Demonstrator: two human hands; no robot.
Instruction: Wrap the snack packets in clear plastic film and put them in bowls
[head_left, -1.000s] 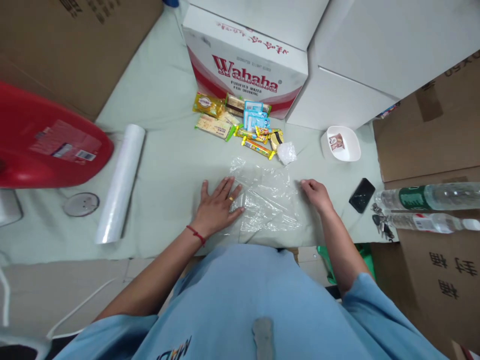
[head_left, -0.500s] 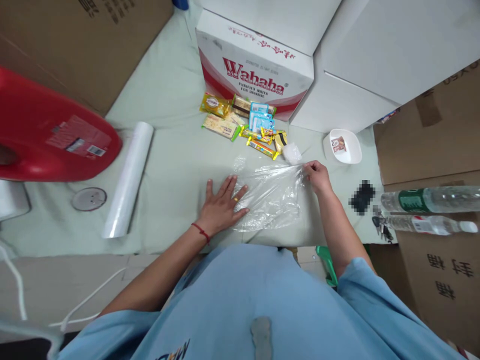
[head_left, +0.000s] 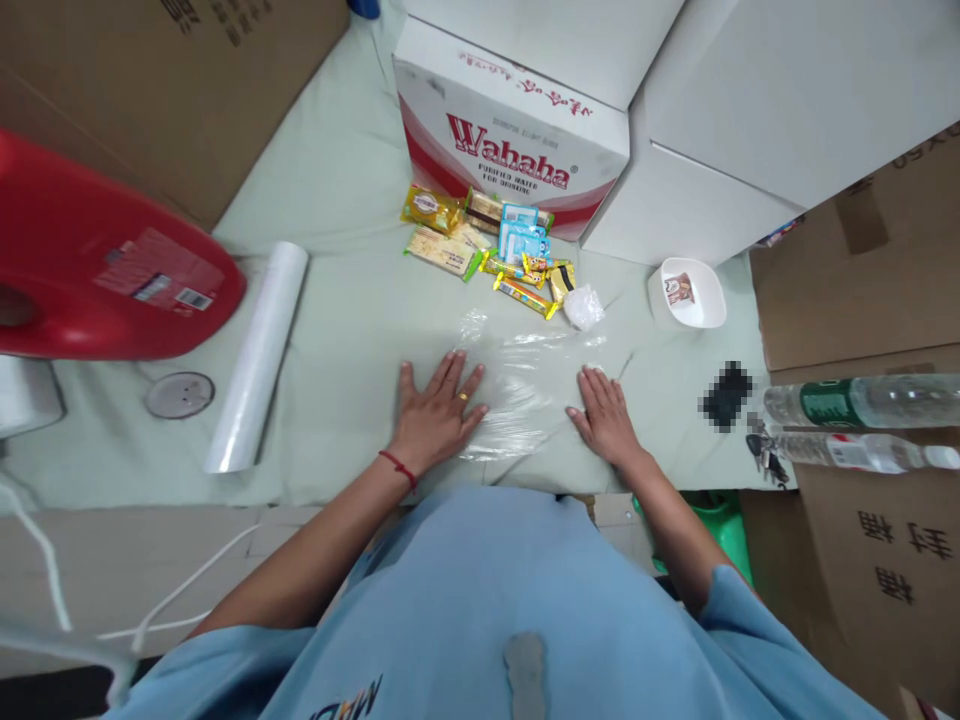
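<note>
A clear plastic bag or sheet (head_left: 517, 400) lies spread on the table just in front of me. My left hand (head_left: 437, 408) rests flat on its left edge, fingers apart, with a ring on one finger and a red cord at the wrist. On the right edge my right hand (head_left: 606, 415) lies flat, fingers stretched out and holding nothing. Just beyond the plastic are a crumpled white translucent wad (head_left: 583, 307) and a pile of wrapped snacks, among them a yellow snack stick (head_left: 525, 296), a cracker pack (head_left: 444, 251) and blue packets (head_left: 522, 240).
A Wahaha carton (head_left: 510, 150) stands behind the snacks. At left are a plastic roll (head_left: 259, 360) and a red jug (head_left: 112, 260). To the right are a white bowl (head_left: 709, 300), keys (head_left: 766, 458) and two bottles, one with a green label (head_left: 829, 402).
My right hand has let go of the plastic's far right corner, come nearer to me and flattened onto its right edge. The plastic now lies flatter. My left hand has shifted slightly left.
</note>
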